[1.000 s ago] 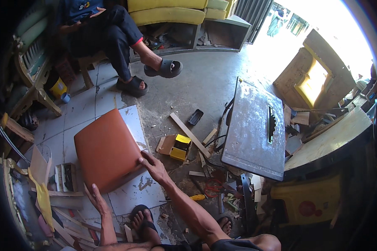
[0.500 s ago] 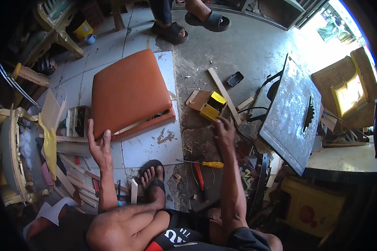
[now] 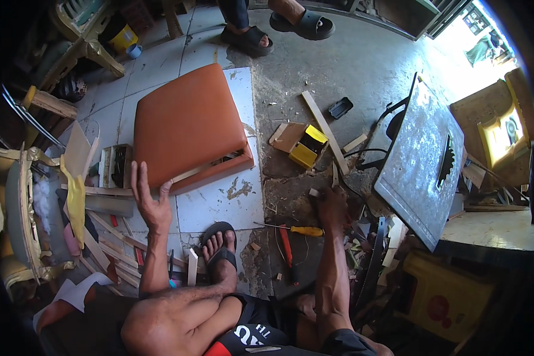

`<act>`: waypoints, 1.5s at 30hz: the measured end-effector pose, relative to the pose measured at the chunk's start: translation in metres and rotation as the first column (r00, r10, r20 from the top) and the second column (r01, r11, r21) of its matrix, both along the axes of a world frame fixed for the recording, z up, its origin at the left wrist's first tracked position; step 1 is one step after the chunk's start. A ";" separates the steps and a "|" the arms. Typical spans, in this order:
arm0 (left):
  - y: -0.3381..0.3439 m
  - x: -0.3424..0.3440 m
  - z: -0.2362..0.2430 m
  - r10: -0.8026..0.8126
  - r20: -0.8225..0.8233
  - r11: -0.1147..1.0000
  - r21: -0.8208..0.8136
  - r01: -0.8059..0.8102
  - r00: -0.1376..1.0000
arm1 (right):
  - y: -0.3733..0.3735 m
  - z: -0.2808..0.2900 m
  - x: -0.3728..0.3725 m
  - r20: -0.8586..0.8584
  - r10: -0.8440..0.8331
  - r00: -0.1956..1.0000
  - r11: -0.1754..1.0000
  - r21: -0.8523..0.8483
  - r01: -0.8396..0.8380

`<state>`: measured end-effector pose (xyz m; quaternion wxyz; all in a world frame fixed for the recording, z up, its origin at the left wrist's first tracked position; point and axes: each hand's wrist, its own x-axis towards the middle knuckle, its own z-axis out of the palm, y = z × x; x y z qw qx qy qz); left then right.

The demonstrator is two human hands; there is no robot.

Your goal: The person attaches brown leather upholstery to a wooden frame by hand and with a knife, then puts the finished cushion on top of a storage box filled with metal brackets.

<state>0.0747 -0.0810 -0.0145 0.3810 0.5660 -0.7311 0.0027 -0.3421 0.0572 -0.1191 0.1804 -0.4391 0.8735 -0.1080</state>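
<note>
An orange-brown upholstered stool (image 3: 190,127) rests on the white floor tiles. Between its padded top and lower frame a gap shows along the near right side. My left hand (image 3: 153,199) is at the near left corner, fingers stretched up and thumb apart, touching or almost touching it; it grips nothing. Low over the floor at the right, my right hand (image 3: 331,206) is beside a small pale wood piece (image 3: 314,193) and a thin wood strip (image 3: 335,174). Its fingers are dark and partly hidden, so whether it holds anything is unclear.
A yellow-and-black box (image 3: 308,147), a long wood strip (image 3: 325,130) and a black tray (image 3: 340,107) lie ahead. A table saw (image 3: 418,160) with exposed blade stands right. A yellow-handled screwdriver (image 3: 305,231) and hand saw (image 3: 371,261) lie near. Another person's sandalled feet (image 3: 249,41) are beyond.
My right hand has moved down and slightly right, away from the yellow box toward the floor scraps. My left hand stays at the stool's corner. The whole view has shifted slightly.
</note>
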 end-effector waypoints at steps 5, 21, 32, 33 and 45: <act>-0.021 0.000 0.032 0.008 -0.023 0.998 -0.068 -0.010 1.000 | 0.003 -0.001 -0.009 0.079 0.007 0.997 1.000 0.014 -0.008; -0.041 0.009 0.063 -0.007 -0.089 0.999 0.031 0.010 0.996 | -0.038 -0.037 0.023 0.247 0.292 0.924 0.875 -0.460 -0.153; -0.041 0.004 0.072 -0.020 -0.121 1.000 0.013 0.022 0.992 | -0.084 0.024 0.008 0.223 -0.152 0.963 0.923 -0.317 0.220; -0.040 0.001 0.071 -0.022 -0.126 1.000 0.019 0.025 0.992 | -0.092 0.017 -0.001 0.204 -0.133 0.970 0.933 -0.304 0.192; -0.042 0.004 0.078 -0.029 -0.104 0.999 0.011 0.031 0.994 | -0.138 -0.035 -0.020 -0.094 0.177 0.980 0.984 0.045 -0.174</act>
